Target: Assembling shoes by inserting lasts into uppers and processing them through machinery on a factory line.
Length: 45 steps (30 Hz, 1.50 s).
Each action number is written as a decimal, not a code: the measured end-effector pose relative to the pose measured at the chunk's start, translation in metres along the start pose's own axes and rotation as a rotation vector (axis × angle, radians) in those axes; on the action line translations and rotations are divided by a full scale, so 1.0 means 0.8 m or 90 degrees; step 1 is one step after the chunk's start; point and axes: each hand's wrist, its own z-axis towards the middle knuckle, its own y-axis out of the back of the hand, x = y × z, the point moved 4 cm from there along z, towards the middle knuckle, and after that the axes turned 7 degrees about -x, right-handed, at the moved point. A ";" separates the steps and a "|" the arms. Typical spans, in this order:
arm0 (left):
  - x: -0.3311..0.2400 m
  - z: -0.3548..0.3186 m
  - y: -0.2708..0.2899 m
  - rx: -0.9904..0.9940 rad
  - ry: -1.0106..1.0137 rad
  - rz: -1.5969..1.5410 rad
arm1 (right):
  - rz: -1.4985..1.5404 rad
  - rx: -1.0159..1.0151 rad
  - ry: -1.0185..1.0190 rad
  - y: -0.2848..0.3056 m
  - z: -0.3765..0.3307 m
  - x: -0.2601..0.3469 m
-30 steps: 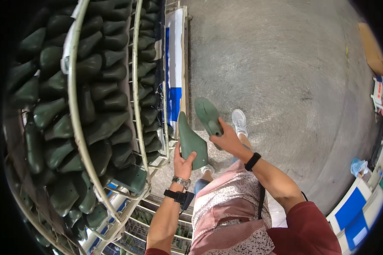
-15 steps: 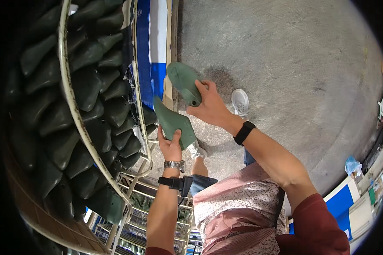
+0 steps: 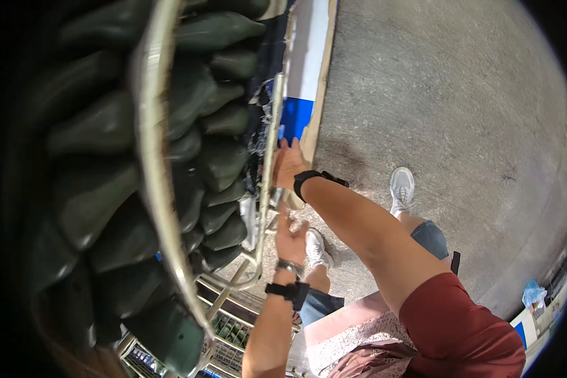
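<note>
My right hand (image 3: 288, 166) reaches to the rack's cream metal rail (image 3: 272, 145), beside the blue-and-white panel (image 3: 298, 116). Its visible fingers are stretched out; the rail covers part of the hand, and no shoe last shows in it. Nearer to me, my left hand (image 3: 290, 239) is lifted beside the rack's lower corner, slightly blurred, its fingers apart and nothing in them. Dark green shoe lasts (image 3: 223, 164) lie packed in rows on the rack just left of both hands. A paler green last (image 3: 181, 337) with a hole lies at the rack's near end.
A thick curved cream bar (image 3: 151, 132) runs along the rack in front of the lasts. Below, a lower wire rack (image 3: 233, 327) holds more green pieces. Grey concrete floor (image 3: 460, 107) extends to the right. A blue plastic bag (image 3: 534, 295) lies at the far right.
Both green shoe lasts have left my hands and are no longer seen in them. My hands have moved in against the rack, which now fills more of the view's left side.
</note>
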 end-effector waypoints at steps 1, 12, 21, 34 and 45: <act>0.010 -0.043 0.083 -0.030 0.045 0.084 | -0.496 0.168 0.043 -0.102 -0.041 0.017; 0.035 -0.364 0.327 0.192 -0.027 0.278 | -0.964 0.420 -0.364 -0.165 -0.403 0.304; 0.096 -0.410 0.587 -0.040 -0.014 -0.036 | -0.959 0.694 -0.287 -0.492 -0.534 0.203; 0.138 -0.204 0.849 -0.157 0.010 -0.165 | -0.806 0.521 -0.397 -0.763 -0.371 0.000; 0.167 -0.031 1.211 -0.449 0.112 -0.052 | -0.704 0.699 -0.280 -1.162 -0.290 -0.128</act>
